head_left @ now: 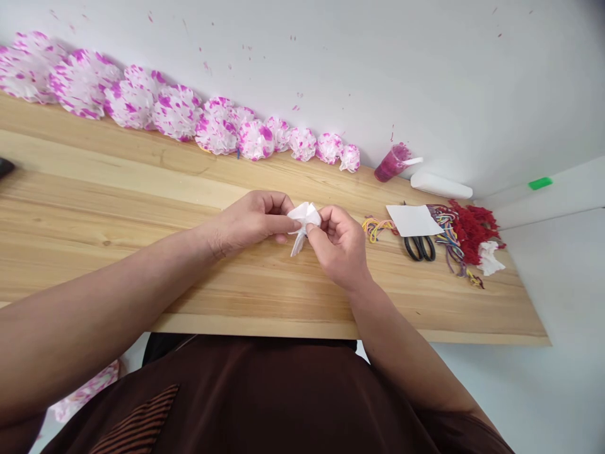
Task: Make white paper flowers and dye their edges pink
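A small piece of gathered white tissue paper (pixel 305 213) is held between my two hands above the middle of the table. My left hand (pixel 259 217) pinches its left side between thumb and fingers. On the other side, my right hand (pixel 341 243) grips it with the thumb pressed on its pinched middle. The upper part of the paper fans out, and a narrow tail hangs below my thumbs. Loose coloured cords (pixel 375 228) lie on the wood just right of my right hand.
Pink-spotted white paper pompoms (pixel 177 111) line the wall. At right stand a cup of magenta liquid (pixel 393 164) and a white case-like object (pixel 441 186). Black-handled scissors (pixel 420 248) lie under a white paper sheet (pixel 414 220), beside a red fuzzy heap (pixel 472 230). The wooden table (pixel 265 302) ends near my body.
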Available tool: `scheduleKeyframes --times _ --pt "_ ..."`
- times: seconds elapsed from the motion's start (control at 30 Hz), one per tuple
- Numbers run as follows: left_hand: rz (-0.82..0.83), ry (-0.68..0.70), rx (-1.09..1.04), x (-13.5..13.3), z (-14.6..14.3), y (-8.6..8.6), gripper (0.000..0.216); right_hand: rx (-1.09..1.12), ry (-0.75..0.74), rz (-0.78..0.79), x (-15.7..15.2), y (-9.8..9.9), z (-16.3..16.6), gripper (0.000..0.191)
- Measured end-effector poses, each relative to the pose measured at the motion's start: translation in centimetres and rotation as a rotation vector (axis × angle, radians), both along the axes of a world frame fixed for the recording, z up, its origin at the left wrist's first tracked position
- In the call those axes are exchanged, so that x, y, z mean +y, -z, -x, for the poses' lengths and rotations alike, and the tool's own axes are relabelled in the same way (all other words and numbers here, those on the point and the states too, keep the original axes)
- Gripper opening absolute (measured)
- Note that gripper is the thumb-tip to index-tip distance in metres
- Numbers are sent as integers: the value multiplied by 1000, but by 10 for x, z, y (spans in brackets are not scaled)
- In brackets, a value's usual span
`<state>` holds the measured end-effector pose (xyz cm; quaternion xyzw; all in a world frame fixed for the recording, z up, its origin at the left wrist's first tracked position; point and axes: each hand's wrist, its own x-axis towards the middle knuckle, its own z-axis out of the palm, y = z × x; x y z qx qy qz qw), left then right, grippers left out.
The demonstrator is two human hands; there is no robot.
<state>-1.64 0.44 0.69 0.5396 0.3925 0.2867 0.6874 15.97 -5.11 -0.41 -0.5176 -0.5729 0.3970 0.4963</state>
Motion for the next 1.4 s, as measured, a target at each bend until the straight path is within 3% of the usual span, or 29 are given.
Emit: scheduleKeyframes --times 0.2,0.5,0.73,1.17,1.4 --pt "21 -57 -1 0 -1 2 19 -28 8 -18 0 0 0 16" --pt "49 -23 -78 -2 -3 2 19 -145 36 -51 -3 1 0 7" --pt "78 -10 -54 0 -3 1 16 -43 28 -14 0 1 0 10" --pt "153 13 -2 -3 -2 -6 9 -56 27 17 0 0 0 10" --pt "18 27 81 -4 -1 -8 15 -62 10 23 0 0 0 10"
